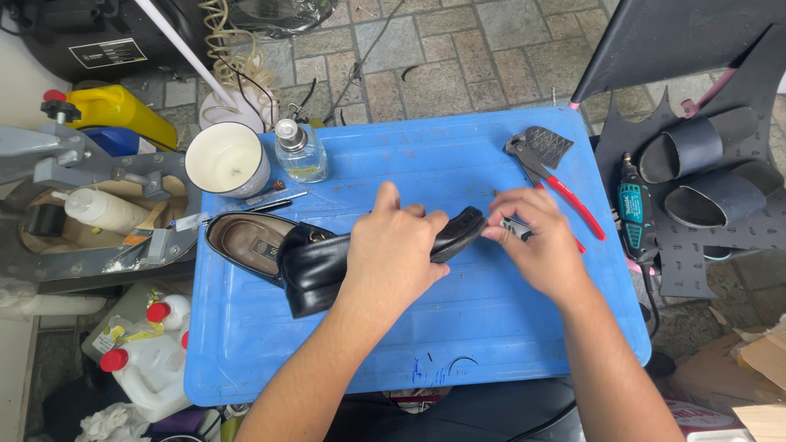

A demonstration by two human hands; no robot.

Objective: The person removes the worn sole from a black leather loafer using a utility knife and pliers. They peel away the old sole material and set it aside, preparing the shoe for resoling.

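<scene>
Firmly, left hand (393, 254) around black shoe (327, 266)

Brightness: even, soft daylight, nothing dim.
Shadows: faint and short under the hands on the blue plastic desk (458, 327).
Glare: a mild sheen on the black leather shoe (327, 266) and on the clear glass bottle (300, 154).
Sharpness: the centre is crisp.
Edges: slight wide-angle bending at the corners.
</scene>
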